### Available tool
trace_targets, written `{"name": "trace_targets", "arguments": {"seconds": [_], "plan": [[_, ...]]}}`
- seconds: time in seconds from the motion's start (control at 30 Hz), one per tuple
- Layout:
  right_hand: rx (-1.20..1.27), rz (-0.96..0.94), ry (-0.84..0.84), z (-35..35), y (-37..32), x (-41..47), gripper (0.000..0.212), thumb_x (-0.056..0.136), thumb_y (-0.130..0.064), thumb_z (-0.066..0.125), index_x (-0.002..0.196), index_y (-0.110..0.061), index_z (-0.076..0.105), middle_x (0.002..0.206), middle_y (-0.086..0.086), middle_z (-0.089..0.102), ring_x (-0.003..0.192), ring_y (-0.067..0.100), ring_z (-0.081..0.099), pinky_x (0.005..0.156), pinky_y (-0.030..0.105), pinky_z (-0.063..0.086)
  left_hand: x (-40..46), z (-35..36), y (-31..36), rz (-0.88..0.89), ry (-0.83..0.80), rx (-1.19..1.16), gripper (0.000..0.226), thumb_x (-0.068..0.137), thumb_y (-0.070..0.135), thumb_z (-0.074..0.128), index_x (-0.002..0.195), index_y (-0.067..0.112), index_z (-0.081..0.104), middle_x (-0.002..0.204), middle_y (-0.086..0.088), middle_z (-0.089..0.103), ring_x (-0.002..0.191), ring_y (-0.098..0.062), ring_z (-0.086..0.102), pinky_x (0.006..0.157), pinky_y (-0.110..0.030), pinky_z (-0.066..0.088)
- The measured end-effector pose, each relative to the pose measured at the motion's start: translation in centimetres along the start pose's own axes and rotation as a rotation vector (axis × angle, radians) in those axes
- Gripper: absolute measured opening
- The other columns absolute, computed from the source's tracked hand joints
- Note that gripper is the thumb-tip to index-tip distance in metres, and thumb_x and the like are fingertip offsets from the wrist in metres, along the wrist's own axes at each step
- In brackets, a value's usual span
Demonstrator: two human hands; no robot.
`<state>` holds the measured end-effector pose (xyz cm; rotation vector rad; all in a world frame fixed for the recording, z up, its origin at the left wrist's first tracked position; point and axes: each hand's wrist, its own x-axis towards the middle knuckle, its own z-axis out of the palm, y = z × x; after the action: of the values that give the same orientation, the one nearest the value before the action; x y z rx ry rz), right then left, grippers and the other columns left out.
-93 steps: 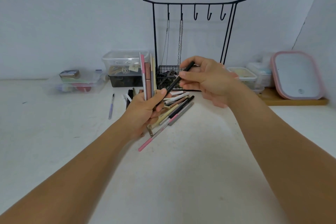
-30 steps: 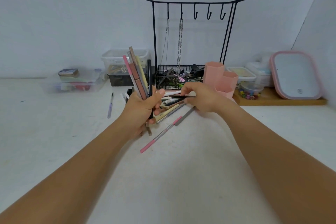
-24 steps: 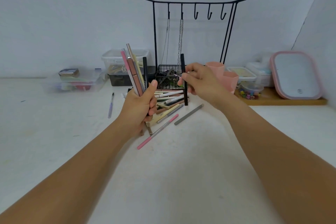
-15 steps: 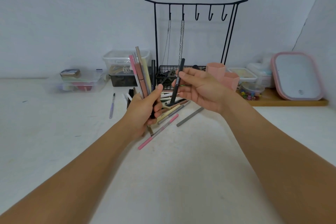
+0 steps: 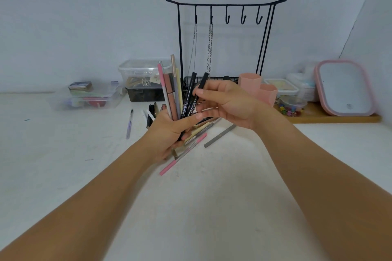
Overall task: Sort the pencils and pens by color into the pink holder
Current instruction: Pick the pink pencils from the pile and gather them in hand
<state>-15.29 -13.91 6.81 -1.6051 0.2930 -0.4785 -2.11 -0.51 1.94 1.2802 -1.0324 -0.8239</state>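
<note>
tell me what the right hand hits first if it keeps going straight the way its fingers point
Most likely the bundle of pens gripped in the left hand. The right hand, pinching a black pen, points left toward it, though depth is unclear.

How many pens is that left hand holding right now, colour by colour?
In the left hand, as far as the head view shows:
Black pens: 2, the second also held by the right hand
Pink pencil: 1
Brown pen: 1
Grey pen: 1
Pale yellow pen: 1
Total: 6; more may be hidden.
</note>
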Motion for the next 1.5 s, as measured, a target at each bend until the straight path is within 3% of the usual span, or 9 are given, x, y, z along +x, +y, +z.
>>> {"name": "trace_targets", "arguments": {"seconds": [0.13,0.33,0.57,0.83,1.03,1.2,1.27,1.37,1.5], "plan": [[-0.079,-0.020,0.019,0.2,-0.1,0.2,0.011,0.098,-0.017,0.063,0.092,-0.008,0.065,0.073,0.003,0.068,0.075,0.021,0.066,0.076,0.035,0.059,0.1,0.1,-0.2,0.009,-0.014,-0.002,0.020,0.090,0.020,0.075,0.078,0.011,0.062,0.060,-0.003,0.051,0.046,-0.012,0.045,0.038,-0.021,0.028],[-0.320,-0.034,0.099,-0.3,0.3,0.3,0.014,0.092,-0.014,0.071,0.105,-0.011,0.069,0.087,0.004,0.076,0.073,0.012,0.066,0.064,0.027,0.054,0.4,-0.1,-0.2,-0.015,0.059,-0.085,0.019,0.098,0.022,0.067,0.081,0.016,0.059,0.061,-0.001,0.053,0.051,-0.014,0.052,0.033,-0.018,0.031],[-0.941,0.091,-0.221,0.5,1.9,0.5,0.018,0.081,-0.012,0.081,0.098,-0.017,0.078,0.084,-0.008,0.073,0.063,-0.006,0.059,0.060,0.013,0.047,1.2,-1.0,-0.4,-0.042,0.224,-0.164,0.041,0.096,0.038,0.067,0.064,0.023,0.046,0.057,0.003,0.041,0.047,-0.010,0.037,0.034,-0.017,0.024],[-1.044,0.072,-0.219,1.0,3.4,1.0,0.012,0.082,-0.011,0.080,0.093,-0.017,0.080,0.092,0.004,0.076,0.086,0.024,0.070,0.075,0.031,0.058,1.3,-1.1,-0.7,-0.060,0.269,-0.165,0.039,0.097,0.033,0.067,0.066,0.024,0.045,0.055,0.003,0.040,0.050,-0.012,0.037,0.034,-0.017,0.023],[-0.990,0.082,-0.266,0.5,3.3,0.9,0.013,0.085,-0.006,0.077,0.090,-0.018,0.077,0.081,-0.007,0.068,0.061,-0.006,0.060,0.072,0.027,0.060,1.0,-1.0,-0.6,-0.060,0.255,-0.156,0.035,0.096,0.036,0.068,0.072,0.022,0.047,0.054,0.003,0.044,0.049,-0.013,0.041,0.035,-0.019,0.025],[-0.948,0.064,-0.250,-0.9,1.6,0.1,0.011,0.090,-0.010,0.072,0.098,-0.017,0.076,0.072,-0.020,0.064,0.061,-0.009,0.055,0.061,0.008,0.044,1.2,-1.3,-0.6,-0.046,0.277,-0.146,0.043,0.095,0.041,0.068,0.060,0.026,0.048,0.054,0.003,0.036,0.047,-0.012,0.033,0.038,-0.020,0.024],[-0.853,0.051,-0.178,-1.5,1.2,-0.2,0.010,0.093,-0.012,0.068,0.101,-0.016,0.073,0.071,-0.019,0.063,0.058,-0.007,0.051,0.058,0.009,0.040,1.3,-1.3,-0.7,-0.038,0.277,-0.139,0.049,0.095,0.044,0.067,0.053,0.026,0.049,0.054,0.002,0.033,0.045,-0.012,0.030,0.039,-0.021,0.022],[-0.546,0.040,-0.084,-1.7,1.1,-0.4,0.010,0.097,-0.005,0.061,0.104,-0.005,0.067,0.074,-0.003,0.066,0.062,0.006,0.054,0.057,0.017,0.045,1.1,-1.1,-0.7,-0.029,0.236,-0.201,0.038,0.089,0.049,0.070,0.069,0.023,0.049,0.058,0.003,0.027,0.047,-0.010,0.025,0.036,-0.019,0.021],[-0.389,0.031,-0.091,-0.6,1.2,-0.1,0.009,0.099,-0.005,0.058,0.106,0.000,0.063,0.074,0.002,0.067,0.063,0.011,0.059,0.060,0.021,0.050,1.0,-0.7,-0.9,0.012,0.153,-0.212,0.042,0.079,0.051,0.072,0.098,0.014,0.065,0.059,0.005,0.027,0.051,-0.010,0.025,0.040,-0.018,0.021]]}}
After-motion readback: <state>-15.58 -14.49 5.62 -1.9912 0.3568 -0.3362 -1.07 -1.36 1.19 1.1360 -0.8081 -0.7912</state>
